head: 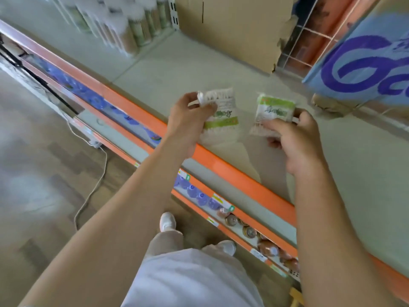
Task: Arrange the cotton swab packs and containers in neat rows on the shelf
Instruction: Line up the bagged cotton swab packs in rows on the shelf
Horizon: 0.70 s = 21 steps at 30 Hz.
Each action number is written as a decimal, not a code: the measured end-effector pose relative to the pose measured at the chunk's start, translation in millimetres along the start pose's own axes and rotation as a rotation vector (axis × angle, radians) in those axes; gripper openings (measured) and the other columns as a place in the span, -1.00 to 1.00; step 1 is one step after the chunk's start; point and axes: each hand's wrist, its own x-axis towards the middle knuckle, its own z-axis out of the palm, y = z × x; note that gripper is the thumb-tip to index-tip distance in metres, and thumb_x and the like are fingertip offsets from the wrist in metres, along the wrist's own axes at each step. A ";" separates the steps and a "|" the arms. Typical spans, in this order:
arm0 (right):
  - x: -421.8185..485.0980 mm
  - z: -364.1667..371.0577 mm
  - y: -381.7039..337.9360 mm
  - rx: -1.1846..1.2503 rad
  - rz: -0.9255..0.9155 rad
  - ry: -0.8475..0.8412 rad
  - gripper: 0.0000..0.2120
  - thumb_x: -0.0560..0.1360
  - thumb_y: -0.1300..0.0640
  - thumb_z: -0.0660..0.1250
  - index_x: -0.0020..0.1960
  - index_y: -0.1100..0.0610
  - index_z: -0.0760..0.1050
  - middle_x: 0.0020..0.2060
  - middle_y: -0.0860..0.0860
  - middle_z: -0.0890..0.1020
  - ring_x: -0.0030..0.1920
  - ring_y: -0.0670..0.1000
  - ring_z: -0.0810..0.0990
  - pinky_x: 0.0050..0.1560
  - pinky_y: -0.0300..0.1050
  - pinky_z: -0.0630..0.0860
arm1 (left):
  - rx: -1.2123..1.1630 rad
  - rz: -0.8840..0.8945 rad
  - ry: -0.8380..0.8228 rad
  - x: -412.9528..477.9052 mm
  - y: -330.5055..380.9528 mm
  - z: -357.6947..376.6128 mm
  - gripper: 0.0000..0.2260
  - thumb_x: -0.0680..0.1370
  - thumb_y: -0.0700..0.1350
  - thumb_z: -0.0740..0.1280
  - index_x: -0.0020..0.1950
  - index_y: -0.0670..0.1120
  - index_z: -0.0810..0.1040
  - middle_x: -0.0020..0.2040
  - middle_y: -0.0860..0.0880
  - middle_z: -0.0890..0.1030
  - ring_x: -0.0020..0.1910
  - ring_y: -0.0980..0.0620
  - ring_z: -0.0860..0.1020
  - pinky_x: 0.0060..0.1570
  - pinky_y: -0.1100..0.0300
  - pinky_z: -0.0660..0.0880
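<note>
Holding two cotton swab packs over the shelf (221, 69) near its orange front edge, we pinch the left pack (222, 117) at its top corner with our left hand (188, 116) and grip the right pack (274, 107) in our right hand (296, 140). Blurred swab containers (124, 25) stand far left, beside a cardboard box (232, 29).

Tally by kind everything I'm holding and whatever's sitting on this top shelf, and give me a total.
Cotton swab packs: 2 (left-hand pack, right-hand pack)
Cardboard box: 1
Blue package with purple lettering: 1
Round containers at the back: too blurred to count
Total: 4, containers left out
</note>
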 end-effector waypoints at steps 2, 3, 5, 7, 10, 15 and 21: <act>-6.5 30.5 -5.2 0.017 -0.018 -0.057 -0.66 0.35 0.23 0.51 0.02 0.05 0.44 -0.17 0.01 0.66 -0.33 -0.03 0.59 -0.43 -0.22 0.47 | -0.059 0.016 0.034 2.3 9.3 -30.6 -0.75 0.45 -0.30 0.38 0.12 -0.19 0.53 -0.08 -0.14 0.64 -0.15 -0.10 0.64 -0.12 -0.06 0.57; -10.7 46.9 -7.7 0.026 -0.028 -0.084 -0.67 0.36 0.22 0.51 0.02 0.06 0.43 -0.20 0.00 0.66 -0.36 -0.04 0.58 -0.44 -0.22 0.47 | -0.081 0.019 0.048 4.5 13.1 -46.6 -0.76 0.47 -0.31 0.36 0.13 -0.22 0.53 -0.06 -0.18 0.65 -0.13 -0.13 0.64 -0.09 -0.09 0.57; -18.6 81.4 -10.5 0.031 -0.060 -0.121 -0.69 0.39 0.20 0.50 0.02 0.07 0.42 -0.23 -0.02 0.65 -0.39 -0.05 0.57 -0.46 -0.22 0.47 | -0.111 0.027 0.063 9.4 21.0 -80.2 -0.81 0.49 -0.30 0.35 0.10 -0.23 0.55 -0.02 -0.23 0.65 -0.10 -0.16 0.65 -0.06 -0.11 0.58; -27.2 121.3 -12.5 0.038 -0.081 -0.142 -0.75 0.41 0.18 0.48 -0.02 0.07 0.43 -0.25 -0.02 0.65 -0.38 -0.05 0.56 -0.46 -0.22 0.46 | -0.148 0.046 0.083 16.6 29.1 -118.5 -0.86 0.51 -0.29 0.35 0.05 -0.19 0.56 -0.03 -0.21 0.66 -0.11 -0.14 0.66 -0.08 -0.06 0.61; -40.3 185.3 -15.6 0.060 -0.072 -0.156 -0.83 0.45 0.18 0.43 -0.11 0.03 0.44 -0.29 -0.02 0.64 -0.39 -0.08 0.58 -0.47 -0.24 0.46 | -0.202 0.058 0.099 27.8 39.5 -178.7 -0.89 0.51 -0.29 0.35 -0.03 -0.10 0.56 -0.11 -0.15 0.67 -0.18 -0.08 0.67 -0.23 0.07 0.61; -61.5 296.2 -22.9 0.062 -0.099 -0.201 -0.81 0.43 0.31 0.36 -0.09 0.06 0.44 -0.25 0.06 0.66 -0.38 -0.05 0.59 -0.45 -0.22 0.46 | -0.208 0.073 0.130 51.4 64.2 -280.8 -0.89 0.52 -0.26 0.36 0.01 -0.11 0.58 -0.10 -0.14 0.68 -0.17 -0.08 0.66 -0.15 0.01 0.62; -78.0 384.1 -32.9 0.037 -0.161 -0.294 -0.79 0.46 0.32 0.34 -0.02 0.04 0.50 -0.26 -0.07 0.68 -0.34 -0.12 0.63 -0.48 -0.29 0.43 | -0.219 0.076 0.211 67.1 91.7 -367.5 -0.80 0.53 -0.24 0.34 0.15 -0.21 0.54 0.05 -0.21 0.65 0.04 -0.21 0.62 0.10 -0.17 0.53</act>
